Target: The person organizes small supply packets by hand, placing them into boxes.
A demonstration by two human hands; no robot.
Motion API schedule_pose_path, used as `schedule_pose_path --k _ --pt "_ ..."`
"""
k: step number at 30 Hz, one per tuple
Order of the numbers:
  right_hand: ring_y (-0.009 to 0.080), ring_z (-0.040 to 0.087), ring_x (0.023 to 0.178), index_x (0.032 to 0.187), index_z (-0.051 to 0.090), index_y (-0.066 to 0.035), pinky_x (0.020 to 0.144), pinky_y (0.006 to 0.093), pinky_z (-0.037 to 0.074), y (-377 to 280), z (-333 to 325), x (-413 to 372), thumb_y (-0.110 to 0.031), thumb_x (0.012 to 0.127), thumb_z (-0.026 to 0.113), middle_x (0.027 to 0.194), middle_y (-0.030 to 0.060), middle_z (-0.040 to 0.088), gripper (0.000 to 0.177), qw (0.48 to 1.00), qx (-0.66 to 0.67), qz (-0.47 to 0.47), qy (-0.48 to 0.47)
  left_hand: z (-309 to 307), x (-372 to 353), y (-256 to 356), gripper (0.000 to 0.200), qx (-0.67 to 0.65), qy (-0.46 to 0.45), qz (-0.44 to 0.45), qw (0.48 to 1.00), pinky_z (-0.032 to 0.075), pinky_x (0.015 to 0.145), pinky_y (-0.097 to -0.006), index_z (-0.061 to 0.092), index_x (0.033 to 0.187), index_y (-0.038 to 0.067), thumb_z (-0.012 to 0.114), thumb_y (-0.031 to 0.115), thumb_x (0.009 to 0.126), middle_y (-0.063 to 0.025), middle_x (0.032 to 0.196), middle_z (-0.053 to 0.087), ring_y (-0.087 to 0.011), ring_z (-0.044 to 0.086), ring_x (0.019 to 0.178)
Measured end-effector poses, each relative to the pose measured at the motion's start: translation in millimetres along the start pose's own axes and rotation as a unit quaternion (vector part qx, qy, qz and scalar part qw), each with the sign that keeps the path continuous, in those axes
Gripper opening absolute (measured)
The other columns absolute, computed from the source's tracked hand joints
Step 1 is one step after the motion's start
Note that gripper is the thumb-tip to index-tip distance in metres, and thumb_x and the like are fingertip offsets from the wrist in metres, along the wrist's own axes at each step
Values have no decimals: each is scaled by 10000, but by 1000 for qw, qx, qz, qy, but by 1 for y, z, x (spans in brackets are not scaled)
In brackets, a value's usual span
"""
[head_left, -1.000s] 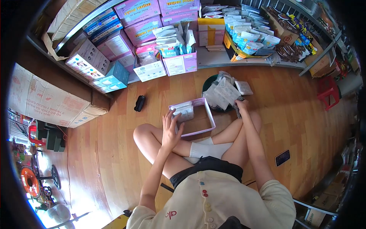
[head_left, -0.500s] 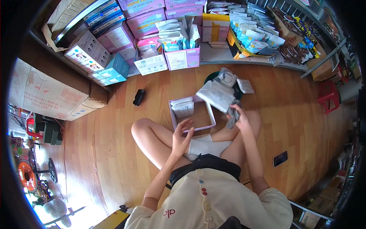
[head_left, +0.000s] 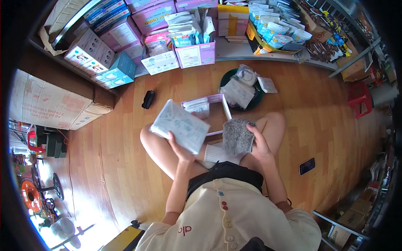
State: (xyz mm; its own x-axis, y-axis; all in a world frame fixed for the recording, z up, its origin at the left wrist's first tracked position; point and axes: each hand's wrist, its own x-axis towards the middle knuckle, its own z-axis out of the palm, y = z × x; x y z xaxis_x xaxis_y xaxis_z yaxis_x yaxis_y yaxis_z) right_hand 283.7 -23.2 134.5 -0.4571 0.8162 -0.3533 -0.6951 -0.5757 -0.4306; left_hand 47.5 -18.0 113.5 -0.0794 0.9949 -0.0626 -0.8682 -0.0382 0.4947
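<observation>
My left hand holds a flat white packet in clear plastic, tilted above the left part of an open lilac-edged box. Several white packets stand inside that box, at its left end. A grey fuzzy cloth is gripped in my right hand, over the box's near right corner. Beyond the box, a dark green basin carries plastic-wrapped packets. Another small white packet rests at the basin's right edge.
A black object lies on the wooden floor to the left, and a phone to the right. Shelves of boxes and packets line the back. A large carton stands at left, a red stool at right.
My left hand, empty before, now holds a white packet. The packet over the basin has left my right hand's side, and the grey cloth there now shows spread out, lower and further left.
</observation>
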Motion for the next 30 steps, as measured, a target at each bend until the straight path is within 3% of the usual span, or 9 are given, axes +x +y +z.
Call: schedule_pose_path --k 3,10,12,14,16,17,20,22,30 --pt "176 586 1096 1288 514 11 959 319 448 -5 -26 5 -309 964 509 1194 89 611 456 903 -370 -151 159 0 -8 17 908 -13 -25 -36 999 350 1075 -533 212 1463 -8 452 639 873 -232 1405 416 -400 442 1270" --pt "219 429 1295 1333 459 49 1094 328 295 5 17 -18 -344 977 453 1377 116 479 531 945 -291 -132 69 11 -27 1 930 62 38 -162 984 340 1087 -514 247 1469 37 394 725 862 -180 1436 397 -370 421 1295" --pt "351 262 1405 1420 397 -37 1135 487 211 17 61 -10 -373 965 449 1508 141 328 567 782 -545 -281 -112 26 -32 -7 937 108 95 -187 972 332 1094 -506 255 1473 60 376 752 854 -166 1444 391 -357 411 1305" --pt "455 98 1429 1474 346 -158 1105 643 106 37 85 -11 -414 959 438 1575 119 183 582 497 -808 -292 -121 44 -37 -12 937 24 99 -184 978 302 1114 -492 263 1483 103 353 781 843 -145 1472 366 -340 379 1334" --pt "487 99 1417 1458 383 -182 1090 670 81 51 83 -8 -418 956 433 1570 132 194 557 466 -821 -305 -121 -14 -38 -53 887 -489 -146 -205 835 250 1142 -482 204 1514 147 370 736 872 -109 1536 272 -325 290 1393" --pt "519 99 1404 1442 419 -206 1075 696 56 55 82 -7 -422 953 429 1566 145 205 535 436 -833 -317 -122 -25 -46 -72 829 -221 -122 -60 966 226 1152 -479 167 1523 159 360 681 909 -96 1558 216 -315 245 1413" --pt "489 102 1418 1478 346 -200 1074 695 96 29 92 17 -392 889 534 1579 125 170 647 426 -829 -356 -66 24 -54 -32 657 131 -79 -83 985 236 1156 -413 113 1537 185 274 534 1004 -70 1580 157 -256 209 1433" --pt "478 114 1420 1476 343 -152 1085 674 111 26 98 26 -358 861 561 1575 144 170 683 459 -805 -372 -52 45 -46 -24 654 51 56 -171 982 262 1143 -392 160 1529 177 256 552 1003 -78 1556 230 -243 275 1404" --pt "471 132 1420 1453 359 -83 1086 659 142 60 82 5 -306 894 548 1567 151 193 631 457 -818 -329 -115 19 -15 -27 717 -266 -159 -108 945 281 1131 -447 271 1483 111 281 613 971 -141 1483 359 -306 352 1356"
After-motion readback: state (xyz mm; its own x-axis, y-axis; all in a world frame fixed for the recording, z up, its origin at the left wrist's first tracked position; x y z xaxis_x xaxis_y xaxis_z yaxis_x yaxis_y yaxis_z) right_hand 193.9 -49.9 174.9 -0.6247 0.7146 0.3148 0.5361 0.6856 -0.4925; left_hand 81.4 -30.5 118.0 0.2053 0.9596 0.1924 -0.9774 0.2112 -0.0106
